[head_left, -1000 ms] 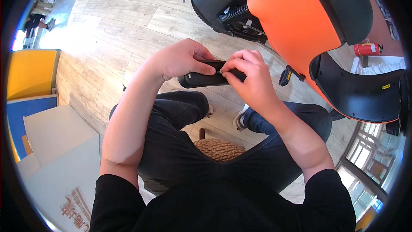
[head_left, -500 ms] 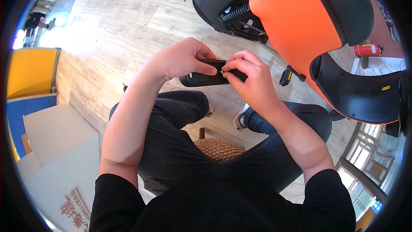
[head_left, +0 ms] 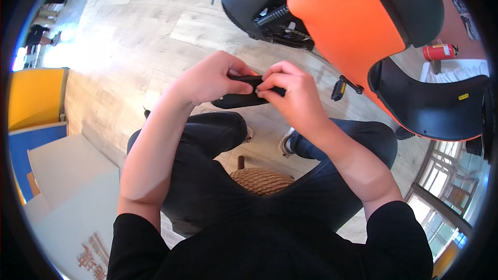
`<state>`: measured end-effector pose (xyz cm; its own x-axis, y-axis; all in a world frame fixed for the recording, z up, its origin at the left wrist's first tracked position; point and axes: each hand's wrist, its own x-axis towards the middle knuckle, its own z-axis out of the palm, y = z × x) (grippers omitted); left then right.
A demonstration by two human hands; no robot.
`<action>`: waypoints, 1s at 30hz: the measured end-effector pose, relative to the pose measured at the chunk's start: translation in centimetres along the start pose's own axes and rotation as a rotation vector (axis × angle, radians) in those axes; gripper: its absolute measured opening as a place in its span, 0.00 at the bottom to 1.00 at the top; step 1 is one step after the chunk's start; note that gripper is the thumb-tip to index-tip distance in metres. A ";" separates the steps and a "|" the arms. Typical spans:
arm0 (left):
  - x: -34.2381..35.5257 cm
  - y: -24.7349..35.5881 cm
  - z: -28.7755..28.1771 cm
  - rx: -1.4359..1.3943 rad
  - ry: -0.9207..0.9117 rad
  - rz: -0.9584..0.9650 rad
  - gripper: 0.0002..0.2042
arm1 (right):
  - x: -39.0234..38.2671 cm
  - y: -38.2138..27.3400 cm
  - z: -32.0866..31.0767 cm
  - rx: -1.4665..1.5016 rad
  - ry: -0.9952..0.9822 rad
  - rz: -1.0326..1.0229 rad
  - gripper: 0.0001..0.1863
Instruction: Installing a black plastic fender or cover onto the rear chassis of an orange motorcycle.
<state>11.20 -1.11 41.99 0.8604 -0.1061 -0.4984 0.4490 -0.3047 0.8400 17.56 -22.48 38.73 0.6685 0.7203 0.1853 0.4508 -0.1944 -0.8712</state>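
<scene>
A flat, black, elongated part [head_left: 241, 100] with rounded ends is held up in front of my knees; its exact kind is unclear. My left hand [head_left: 210, 79] grips it from the left, thumb on top and fingers curled round the far edge. From the right, my right hand [head_left: 296, 87] pinches thumb and fingertips together over the part's middle, where a tiny pale spot shows between them. The fingers mostly hide whatever is pinched there. Both hands nearly touch.
An orange and black scooter-like vehicle [head_left: 345, 13] with a pedal [head_left: 339, 89] stands ahead on the right. Beyond it is a red fire extinguisher [head_left: 439, 52]. A woven stool [head_left: 262, 180] is beneath me. Grey, blue and yellow panels [head_left: 36, 98] stand at left on the wood-look floor [head_left: 155, 26].
Both hands and the black part sit slightly further left in the picture, as does the vehicle, so the view has shifted. Right fingertips stay pinched at the part's middle.
</scene>
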 end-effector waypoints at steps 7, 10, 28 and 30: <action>0.2 -0.4 0.4 -0.030 -0.037 -0.060 0.11 | -0.4 0.4 0.0 0.038 -0.057 0.044 0.04; 0.8 -1.2 0.5 -0.067 -0.035 -0.073 0.11 | -0.5 0.8 0.2 0.020 -0.063 0.063 0.04; 1.4 -0.7 -1.7 0.058 0.128 0.055 0.12 | 2.9 4.3 -5.8 0.193 0.236 0.194 0.07; 0.7 -0.2 -3.1 0.108 0.108 0.100 0.12 | 3.3 4.8 -7.7 0.048 0.147 0.353 0.17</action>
<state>12.48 1.81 42.08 0.9229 -0.0407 -0.3828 0.3365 -0.3979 0.8535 26.50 -26.10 38.62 0.8568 0.5108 -0.0702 0.1514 -0.3795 -0.9127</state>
